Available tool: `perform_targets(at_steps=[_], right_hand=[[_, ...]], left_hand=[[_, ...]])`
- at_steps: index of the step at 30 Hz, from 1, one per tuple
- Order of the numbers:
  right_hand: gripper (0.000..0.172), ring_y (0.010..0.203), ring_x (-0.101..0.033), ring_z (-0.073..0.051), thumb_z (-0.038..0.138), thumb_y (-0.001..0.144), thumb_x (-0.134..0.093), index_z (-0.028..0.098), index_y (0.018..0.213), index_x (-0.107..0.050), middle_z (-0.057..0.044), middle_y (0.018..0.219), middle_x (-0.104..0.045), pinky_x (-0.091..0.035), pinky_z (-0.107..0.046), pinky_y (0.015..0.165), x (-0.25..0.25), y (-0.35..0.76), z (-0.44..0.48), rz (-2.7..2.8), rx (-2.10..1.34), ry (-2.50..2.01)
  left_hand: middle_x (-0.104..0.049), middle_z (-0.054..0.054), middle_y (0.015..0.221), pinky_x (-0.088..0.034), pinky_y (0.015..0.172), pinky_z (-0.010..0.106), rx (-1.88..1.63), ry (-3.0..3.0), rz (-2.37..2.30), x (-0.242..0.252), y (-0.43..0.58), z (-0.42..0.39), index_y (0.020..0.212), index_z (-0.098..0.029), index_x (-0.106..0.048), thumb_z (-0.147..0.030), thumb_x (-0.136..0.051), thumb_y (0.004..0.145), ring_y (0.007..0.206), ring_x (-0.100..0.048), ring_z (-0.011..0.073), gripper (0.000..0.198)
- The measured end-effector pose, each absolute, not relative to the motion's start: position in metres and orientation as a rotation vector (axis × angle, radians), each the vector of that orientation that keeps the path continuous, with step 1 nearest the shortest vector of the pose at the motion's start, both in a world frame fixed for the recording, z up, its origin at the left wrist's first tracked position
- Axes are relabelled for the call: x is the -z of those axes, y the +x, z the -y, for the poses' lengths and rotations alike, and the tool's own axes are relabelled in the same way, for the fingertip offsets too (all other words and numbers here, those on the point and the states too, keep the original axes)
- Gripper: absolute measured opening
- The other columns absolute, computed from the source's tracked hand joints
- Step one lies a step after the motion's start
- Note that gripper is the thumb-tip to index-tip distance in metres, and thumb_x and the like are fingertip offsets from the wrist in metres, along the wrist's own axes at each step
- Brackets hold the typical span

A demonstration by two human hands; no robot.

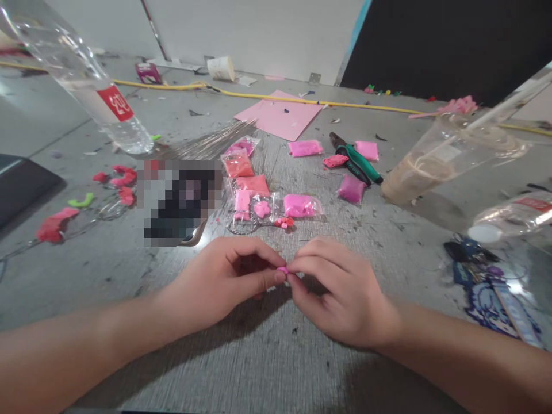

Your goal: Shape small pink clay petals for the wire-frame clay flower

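Between the fingertips of both hands is a small piece of pink modelling clay (282,269). My left hand (233,273) pinches it with thumb and forefinger, and my right hand (336,287) presses it from the other side with its fingers together. Just beyond the hands lies a small red and pink clay flower (284,222) on a thin wire. Behind it sit a clear packet of bright pink clay (301,205) and a bag with a pink flower-shaped piece (261,209). Orange-red clay packets (252,184) lie further back.
Green-handled pliers (360,163) lie among pink packets. A plastic cup with a straw (418,169) stands right, near a lying bottle (513,218) and charms (495,307). At left are a water bottle (101,98), red clay pieces (56,224) and a blurred-out phone-like object (183,198).
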State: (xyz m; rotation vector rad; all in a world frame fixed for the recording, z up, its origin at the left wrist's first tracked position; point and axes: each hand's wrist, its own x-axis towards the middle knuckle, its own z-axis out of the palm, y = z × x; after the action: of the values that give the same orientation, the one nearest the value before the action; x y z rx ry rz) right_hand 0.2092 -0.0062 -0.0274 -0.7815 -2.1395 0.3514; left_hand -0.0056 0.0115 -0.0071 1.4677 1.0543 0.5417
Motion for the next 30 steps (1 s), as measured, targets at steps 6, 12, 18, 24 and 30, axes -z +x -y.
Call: perform_targets(at_steps=[6,12,18,24,30], right_hand=[[0.011,0.071,-0.053,-0.011,0.008,0.090,-0.060,0.017,0.085,-0.060,0.000,0.078,-0.060,-0.045,-0.026,0.065,0.027,0.210,0.009,2.116,-0.506,-0.849],[0.021,0.059,-0.044,-0.009,0.013,0.100,-0.047,0.020,0.080,-0.046,0.005,0.067,-0.046,-0.037,-0.024,0.057,0.025,0.219,0.005,1.950,-0.716,-1.046],[0.018,0.068,-0.054,-0.011,0.019,0.104,-0.052,0.018,0.088,-0.059,0.001,0.075,-0.058,-0.043,-0.025,0.065,0.027,0.217,0.002,2.098,-0.658,-1.015],[0.003,0.070,-0.059,-0.010,0.017,0.098,-0.065,0.018,0.095,-0.066,0.000,0.084,-0.069,-0.046,-0.023,0.065,0.031,0.218,0.003,2.081,-0.691,-1.029],[0.022,0.069,-0.058,-0.011,0.032,0.100,-0.069,0.017,0.084,-0.063,0.001,0.075,-0.064,-0.044,-0.025,0.064,0.030,0.221,0.006,2.095,-0.753,-0.966]], left_hand=[[-0.074,0.001,0.073,-0.051,0.059,0.022,-0.545,1.432,-1.051,0.006,-0.003,-0.008,0.086,-0.018,-0.074,-0.032,-0.077,0.087,0.067,-0.065,0.0125,0.015],[-0.071,-0.001,0.077,-0.051,0.059,0.024,-0.593,1.630,-1.108,0.005,-0.007,-0.009,0.095,-0.019,-0.069,-0.035,-0.069,0.094,0.065,-0.064,0.0119,0.016],[-0.070,-0.001,0.084,-0.048,0.070,0.027,-0.523,2.153,-1.074,0.008,-0.018,-0.014,0.097,-0.021,-0.073,-0.038,-0.064,0.099,0.077,-0.064,0.0131,0.019],[-0.067,-0.003,0.083,-0.047,0.067,0.025,-0.521,2.114,-1.082,0.005,-0.018,-0.014,0.092,-0.021,-0.069,-0.042,-0.066,0.098,0.075,-0.063,0.0117,0.022],[-0.068,-0.003,0.079,-0.046,0.065,0.026,-0.479,2.100,-1.126,0.003,-0.017,-0.015,0.090,-0.021,-0.069,-0.038,-0.067,0.096,0.070,-0.062,0.0121,0.019]])
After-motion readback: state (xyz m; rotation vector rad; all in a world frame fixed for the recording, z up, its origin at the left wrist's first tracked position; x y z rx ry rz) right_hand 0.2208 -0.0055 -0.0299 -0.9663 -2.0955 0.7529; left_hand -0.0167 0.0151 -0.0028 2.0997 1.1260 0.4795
